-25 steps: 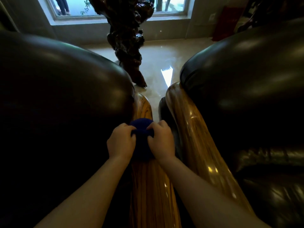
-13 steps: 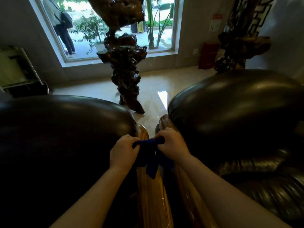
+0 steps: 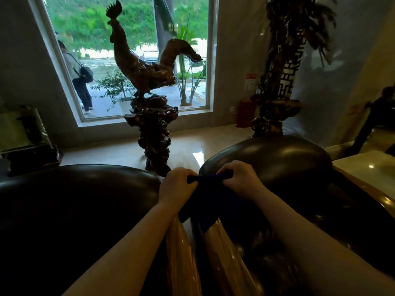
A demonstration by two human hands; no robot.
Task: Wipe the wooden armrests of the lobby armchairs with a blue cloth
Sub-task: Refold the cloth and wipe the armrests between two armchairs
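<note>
The left hand [image 3: 178, 184] and the right hand [image 3: 240, 178] each clench one end of the blue cloth [image 3: 208, 196], stretched between them, its loose part hanging down over the near ends of two wooden armrests [image 3: 222, 253]. Dark leather armchairs [image 3: 277, 163] flank the armrests, and a carved rooster statue [image 3: 147, 69] stands on the floor [image 3: 119, 150] before the window [image 3: 132, 28]
</note>
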